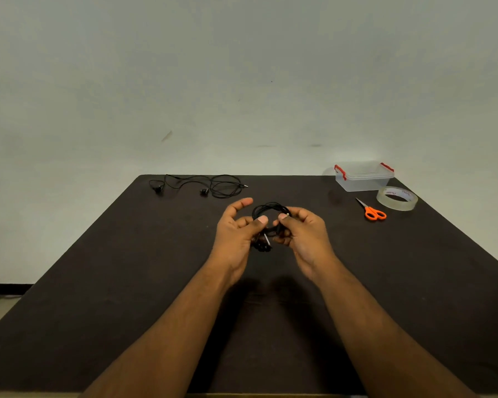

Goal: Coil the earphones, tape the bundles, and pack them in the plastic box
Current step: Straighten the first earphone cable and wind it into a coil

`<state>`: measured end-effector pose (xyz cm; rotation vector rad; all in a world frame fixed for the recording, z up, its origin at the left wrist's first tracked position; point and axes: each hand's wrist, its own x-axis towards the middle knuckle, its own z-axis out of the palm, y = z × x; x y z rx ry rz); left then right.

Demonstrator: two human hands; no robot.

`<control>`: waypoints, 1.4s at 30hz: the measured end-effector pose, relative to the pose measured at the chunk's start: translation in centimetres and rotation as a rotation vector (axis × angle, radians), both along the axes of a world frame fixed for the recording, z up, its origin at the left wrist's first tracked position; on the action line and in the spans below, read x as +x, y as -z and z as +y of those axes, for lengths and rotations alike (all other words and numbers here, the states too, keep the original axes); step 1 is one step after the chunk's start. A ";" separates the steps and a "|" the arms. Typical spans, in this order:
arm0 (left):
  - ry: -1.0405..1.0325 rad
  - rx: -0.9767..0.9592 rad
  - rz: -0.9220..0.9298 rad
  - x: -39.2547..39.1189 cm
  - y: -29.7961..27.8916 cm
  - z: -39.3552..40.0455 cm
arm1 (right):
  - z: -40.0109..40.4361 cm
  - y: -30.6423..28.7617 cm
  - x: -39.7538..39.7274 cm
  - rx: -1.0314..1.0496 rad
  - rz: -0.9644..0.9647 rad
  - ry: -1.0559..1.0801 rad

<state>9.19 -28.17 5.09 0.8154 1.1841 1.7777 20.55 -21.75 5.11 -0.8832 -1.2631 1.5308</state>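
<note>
Two bare forearms are stretched out over a dark, matte table (98, 282), and both hands are met above its middle. A black coil (266, 214) of thin earphone cable is held up between them, off the surface. It's pinched by the left hand (236, 234) between thumb and curled fingers, with the index finger (240, 203) left sticking up and slightly bent, off the cable. The other side of the loop is gripped by the right hand (302, 234), fingers curled in around the strands, thumb tip pressed onto the wire. Small black earbuds and a pale plug can be seen dangling just below the left thumb, though that part is too blurry for detail.

Well past the left fingertips, near the far edge, a second pair of earphones (199, 186) is spread out loose and uncoiled, thin black wire in messy loops.

Off beyond the right fingers, small scissors (372, 211) with orange plastic handles are lying flat. Just beside those, a roll of clear tape (396, 198) is laid on its side; reddish printing can be made out on the inner core but not read. Furthest out, a see-through plastic box (362, 179) with red clip latches is parked at the far corner.
</note>
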 end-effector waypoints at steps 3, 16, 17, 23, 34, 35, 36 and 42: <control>-0.127 -0.026 0.068 0.2 0.3 0.2 | -0.1 0.2 -0.3 0.133 -0.111 0.066; -0.218 -0.308 0.316 -1.3 2.8 1.9 | 3.0 2.9 0.3 0.323 -0.619 0.084; -0.200 -0.337 0.321 -1.5 2.9 2.2 | 3.2 3.2 0.4 0.334 -0.632 0.087; -0.159 -0.423 0.464 -2.9 3.2 3.9 | 4.7 3.6 0.2 0.339 -0.686 0.013; -0.205 -0.500 1.128 -3.3 4.6 5.2 | 6.6 5.8 -0.7 0.699 -1.084 -0.024; -0.194 -0.508 1.144 -3.4 4.6 5.3 | 6.6 5.9 -0.7 0.692 -1.070 -0.027; -0.185 -0.514 1.151 -3.5 4.6 5.3 | 6.5 5.9 -0.7 0.698 -1.052 -0.017; -0.188 -0.505 1.169 -3.7 4.6 5.3 | 6.6 6.2 -0.8 0.769 -1.035 -0.031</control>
